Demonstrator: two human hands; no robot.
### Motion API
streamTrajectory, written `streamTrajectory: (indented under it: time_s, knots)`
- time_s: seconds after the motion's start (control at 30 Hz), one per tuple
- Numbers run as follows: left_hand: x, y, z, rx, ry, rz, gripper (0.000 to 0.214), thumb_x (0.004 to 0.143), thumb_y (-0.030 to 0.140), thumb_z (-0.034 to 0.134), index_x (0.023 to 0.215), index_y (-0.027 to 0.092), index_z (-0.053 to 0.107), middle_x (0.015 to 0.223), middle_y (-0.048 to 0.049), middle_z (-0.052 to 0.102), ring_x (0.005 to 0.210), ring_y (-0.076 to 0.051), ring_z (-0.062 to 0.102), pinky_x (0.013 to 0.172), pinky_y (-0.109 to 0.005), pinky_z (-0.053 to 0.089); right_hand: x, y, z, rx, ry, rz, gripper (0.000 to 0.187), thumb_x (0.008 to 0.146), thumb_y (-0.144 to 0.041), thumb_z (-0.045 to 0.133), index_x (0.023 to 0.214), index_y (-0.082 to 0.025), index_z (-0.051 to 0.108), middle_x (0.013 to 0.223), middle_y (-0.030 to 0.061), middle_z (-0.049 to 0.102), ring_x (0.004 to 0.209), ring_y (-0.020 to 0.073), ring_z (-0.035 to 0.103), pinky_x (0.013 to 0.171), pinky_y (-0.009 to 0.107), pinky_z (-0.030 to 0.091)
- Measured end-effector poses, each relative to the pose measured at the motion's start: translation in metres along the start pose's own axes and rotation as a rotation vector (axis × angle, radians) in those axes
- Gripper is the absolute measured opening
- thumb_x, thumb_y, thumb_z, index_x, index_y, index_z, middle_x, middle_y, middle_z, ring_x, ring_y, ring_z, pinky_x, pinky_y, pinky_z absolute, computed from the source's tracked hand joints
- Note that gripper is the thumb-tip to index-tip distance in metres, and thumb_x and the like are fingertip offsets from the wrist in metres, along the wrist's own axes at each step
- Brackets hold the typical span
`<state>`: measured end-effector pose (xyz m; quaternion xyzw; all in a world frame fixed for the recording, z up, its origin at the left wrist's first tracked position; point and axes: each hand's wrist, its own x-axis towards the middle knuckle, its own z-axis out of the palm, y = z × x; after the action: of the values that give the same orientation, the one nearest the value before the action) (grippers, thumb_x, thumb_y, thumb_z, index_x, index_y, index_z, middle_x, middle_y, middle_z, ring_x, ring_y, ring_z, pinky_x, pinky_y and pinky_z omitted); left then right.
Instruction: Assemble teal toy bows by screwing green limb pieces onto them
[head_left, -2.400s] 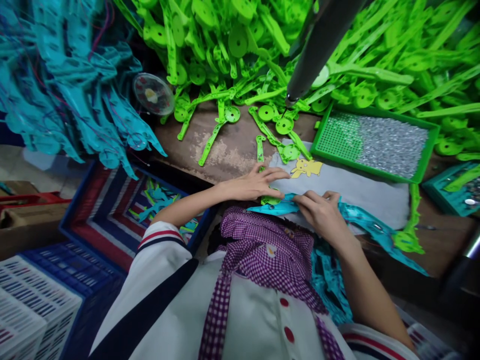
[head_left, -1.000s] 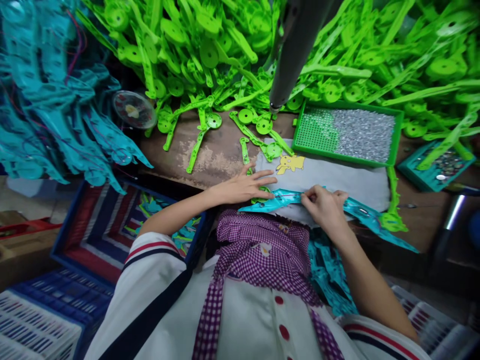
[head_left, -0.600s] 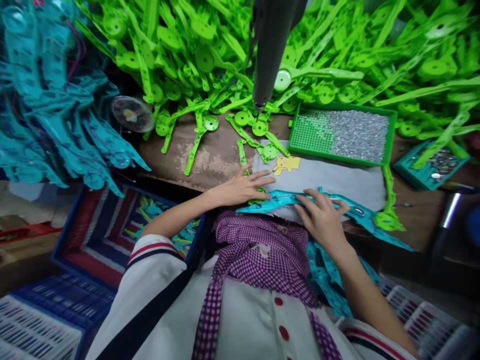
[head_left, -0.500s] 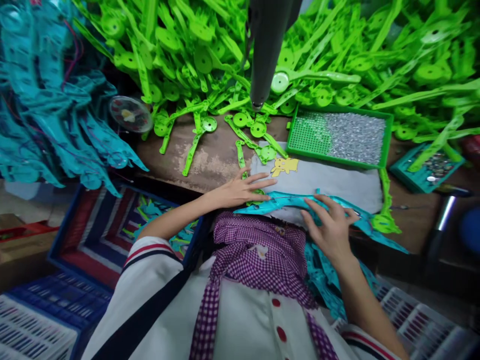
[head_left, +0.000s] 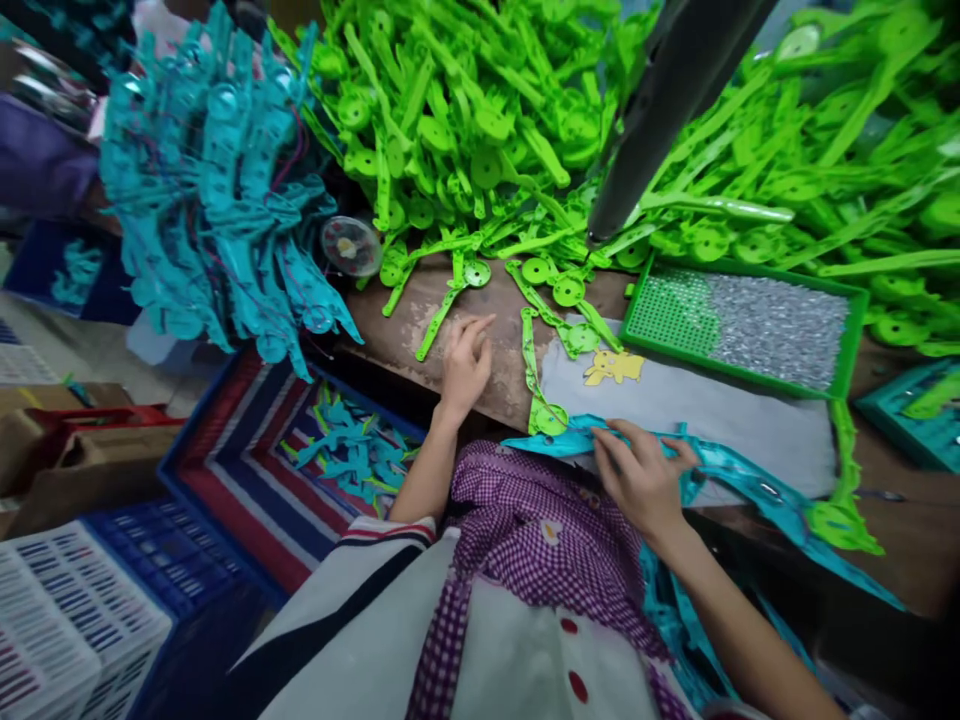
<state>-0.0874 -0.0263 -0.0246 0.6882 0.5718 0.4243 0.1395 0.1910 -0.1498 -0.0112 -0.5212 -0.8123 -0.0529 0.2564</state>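
Observation:
My left hand (head_left: 465, 362) hovers over the bare wooden bench (head_left: 480, 325), fingers loosely curled and apart, nothing in it; it is close to a loose green strap (head_left: 444, 312). My right hand (head_left: 641, 475) lies with spread fingers on a teal strap (head_left: 724, 470) that runs across the grey cloth (head_left: 712, 410) at the bench's front edge. Another green strap (head_left: 534, 375) lies between the two hands.
A heap of green straps (head_left: 525, 120) fills the back. Teal straps (head_left: 225, 210) hang at the left. A green tray (head_left: 652, 300) of small silver parts stands right of centre. A dark pole (head_left: 667, 110) comes down above. A striped crate (head_left: 225, 470) and white baskets (head_left: 67, 620) stand below left.
My left hand has left the teal strap and moved left and away over the bare wood. My right hand went from pinching the strap to lying flat on it. The view swung left.

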Motion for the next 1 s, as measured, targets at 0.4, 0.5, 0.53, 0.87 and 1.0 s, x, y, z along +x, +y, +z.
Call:
streamTrajectory:
  time_s: [0.4, 0.5, 0.53, 0.87, 1.0]
  knots:
    - [0.079, 0.036, 0.044, -0.046, -0.206, 0.124, 0.024, 0.101, 0.03, 0.055, 0.118, 0.02, 0.069, 0.112, -0.0074, 0.069, 0.108, -0.021, 0.065, 0.097, -0.034, 0.051, 0.003, -0.003, -0.002, 0.1, -0.092, 0.093, 0.015, 0.101, -0.021, 0.054, 0.107, -0.023, 0.067, 0.101, 0.0035, 0.076, 0.095, 0.0206, 0.07, 0.093, 0.041, 0.028]
    - [0.081, 0.017, 0.045, 0.084, -0.238, 0.193, 0.026, 0.1, 0.028, 0.054, 0.121, 0.02, 0.068, 0.117, -0.0095, 0.067, 0.112, -0.024, 0.064, 0.097, -0.037, 0.05, 0.01, 0.005, -0.013, 0.148, -0.119, -0.001, 0.015, 0.101, -0.021, 0.054, 0.11, -0.022, 0.066, 0.105, 0.0047, 0.076, 0.094, 0.0192, 0.07, 0.092, 0.039, 0.032]
    - [0.083, 0.011, 0.049, 0.113, -0.212, 0.21, 0.027, 0.1, 0.027, 0.053, 0.122, 0.019, 0.068, 0.119, -0.0106, 0.066, 0.113, -0.024, 0.063, 0.098, -0.038, 0.05, 0.016, 0.011, -0.018, 0.159, -0.129, -0.072, 0.016, 0.101, -0.02, 0.054, 0.113, -0.021, 0.065, 0.106, 0.006, 0.076, 0.094, 0.0188, 0.07, 0.091, 0.039, 0.034]
    - [0.072, -0.011, 0.087, 0.151, -0.152, 0.284, 0.035, 0.1, 0.025, 0.049, 0.133, 0.019, 0.061, 0.124, -0.0141, 0.062, 0.12, -0.025, 0.06, 0.1, -0.04, 0.048, 0.21, 0.169, -0.013, -0.001, -0.19, 0.146, 0.025, 0.095, -0.029, 0.05, 0.097, -0.017, 0.072, 0.105, 0.0144, 0.07, 0.09, 0.025, 0.063, 0.079, 0.04, 0.046]
    - [0.073, -0.014, 0.089, 0.101, -0.093, 0.255, 0.034, 0.098, 0.023, 0.048, 0.128, 0.016, 0.063, 0.119, -0.0139, 0.062, 0.116, -0.025, 0.06, 0.099, -0.04, 0.05, 0.273, 0.203, 0.016, 0.167, -0.067, 0.295, 0.032, 0.094, -0.027, 0.049, 0.114, -0.014, 0.071, 0.113, 0.0153, 0.069, 0.1, 0.0244, 0.063, 0.091, 0.042, 0.048]
